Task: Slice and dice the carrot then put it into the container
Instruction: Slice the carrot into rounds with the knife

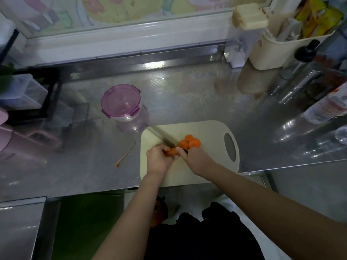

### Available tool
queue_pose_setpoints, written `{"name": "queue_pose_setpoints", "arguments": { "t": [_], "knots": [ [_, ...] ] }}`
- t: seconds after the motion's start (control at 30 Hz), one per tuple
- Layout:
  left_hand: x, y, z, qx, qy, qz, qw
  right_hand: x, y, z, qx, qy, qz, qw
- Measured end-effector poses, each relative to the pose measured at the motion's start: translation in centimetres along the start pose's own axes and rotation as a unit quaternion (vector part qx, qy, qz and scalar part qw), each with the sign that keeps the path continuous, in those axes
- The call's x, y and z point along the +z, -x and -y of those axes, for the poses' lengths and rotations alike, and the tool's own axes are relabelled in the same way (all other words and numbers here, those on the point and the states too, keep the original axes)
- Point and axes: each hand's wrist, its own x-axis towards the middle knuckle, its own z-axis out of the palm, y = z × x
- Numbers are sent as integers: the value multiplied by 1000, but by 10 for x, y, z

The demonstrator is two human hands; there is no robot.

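On the board (210, 132), near its middle, the carrot (171, 152) is a short orange stub held by the left hand (157, 160), whose fingers curl over its top and hide most of it. Just to its right a small heap of round slices (189, 142) lies overlapping on the board. The right hand (195, 158) is clamped round the handle of the knife (161, 136), fingers wrapped tight; the blade runs diagonally up and left from that hand, past the board's far left corner, its tip near the container (122, 102), which stands on the counter (187, 94) with its purple lid on. The stub seems to lie roughly left to right, its cut face toward the slices and the blade crossing it at that end, though the covering fingers make its exact line hard to tell. A carrot is stiff and dense, so it likely needs firm pressure, and being round it will tend to roll; the wet cut face may be slippery. With so little length, the safest hold is probably at the end away from the blade, fingertips tucked back. The slices are light and likely to scatter, so laying them flat should steady them for dicing. A thin peel strip (125, 154) lies on the counter left of the board.
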Motion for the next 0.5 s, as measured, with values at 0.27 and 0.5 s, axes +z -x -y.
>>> {"name": "queue_pose_setpoints", "arguments": {
  "t": [0.27, 0.5],
  "knots": [
    [1, 1, 3, -6, 27, 0, 1000, 6, -19, -10, -10, -110, -47, 993],
    [9, 9, 11, 20, 59, -32, 998, -12, -8, -15, -70, -27, -53, 996]
  ]
}}
